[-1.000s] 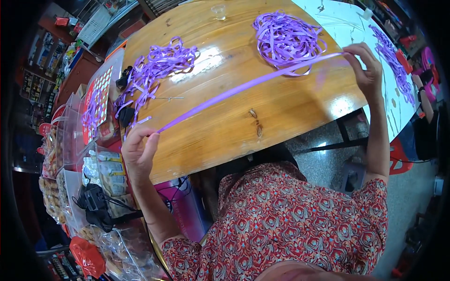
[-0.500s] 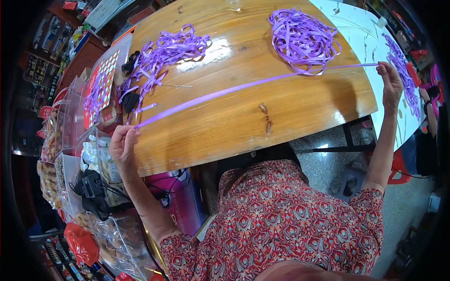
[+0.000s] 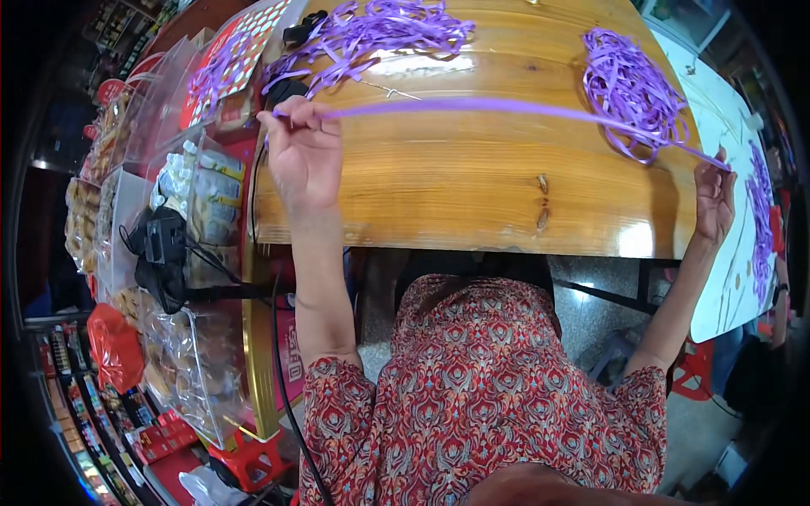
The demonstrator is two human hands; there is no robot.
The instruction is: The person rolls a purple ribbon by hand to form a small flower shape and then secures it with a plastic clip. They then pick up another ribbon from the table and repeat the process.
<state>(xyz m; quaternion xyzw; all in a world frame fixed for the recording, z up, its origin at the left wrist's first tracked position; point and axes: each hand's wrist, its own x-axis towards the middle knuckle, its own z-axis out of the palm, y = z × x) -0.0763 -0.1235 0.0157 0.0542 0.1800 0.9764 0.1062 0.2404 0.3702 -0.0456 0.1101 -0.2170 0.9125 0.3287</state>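
A purple ribbon (image 3: 472,104) stretches above the wooden table from one of my hands to the other, with a slight upward bow. My left hand (image 3: 305,156) pinches one end at the table's left side, palm partly turned up. Over the table's right edge, the fingers of my right hand (image 3: 715,201) are closed on the other end. A loose heap of purple ribbon (image 3: 634,88) lies at the right of the table, partly behind the stretched length. Another tangle of purple ribbon (image 3: 396,32) spreads at the far left, beside a thin metal piece (image 3: 390,89).
The wooden table (image 3: 422,202) meets a white marbled table (image 3: 730,253) at the right, with more purple ribbon (image 3: 761,219) on it. Clear plastic bins (image 3: 211,181) with packaged goods line the left side. A black device with cables (image 3: 160,244) hangs there. Another person's arm shows at the far right.
The view has shifted, so the table sits differently. My left hand has turned its palm up; my right hand appears lower. The ribbon, earlier straight and slanting, now bows slightly. Both hands still hold it.
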